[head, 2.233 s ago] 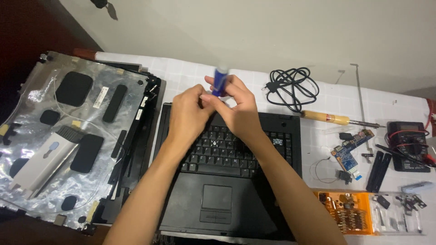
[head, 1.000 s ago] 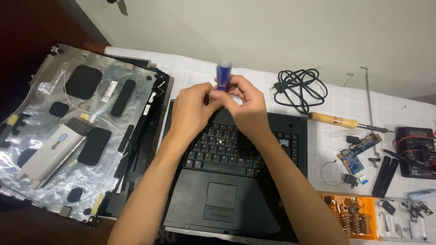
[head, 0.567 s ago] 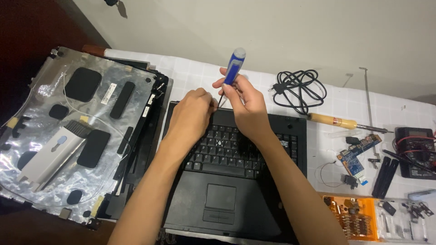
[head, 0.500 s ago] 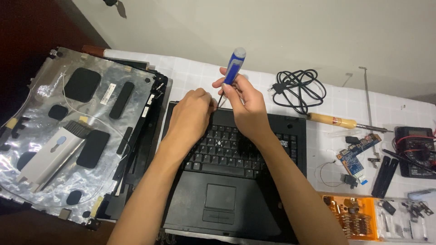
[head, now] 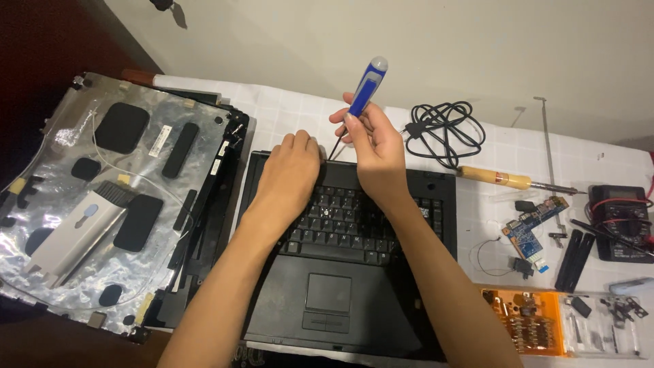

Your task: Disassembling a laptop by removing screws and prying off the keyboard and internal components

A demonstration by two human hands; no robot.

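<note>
The right hand is closed around one blue-handled screwdriver, gripping it low on the handle with the fingertips so that the handle tilts up and to the right while the thin dark shaft slants down toward the top edge of the laptop base. Just beside it, the left hand lies palm down with its fingers curled over the upper rim of the keyboard, holding nothing that can be made out. One touchpad sits below the keys. To the left lies one removed laptop lid, foil-lined inside with several black pads. To the right, on the white cloth, are one coiled black cable, one wooden-handled soldering iron, one small blue circuit board, one multimeter and one orange parts tray.
</note>
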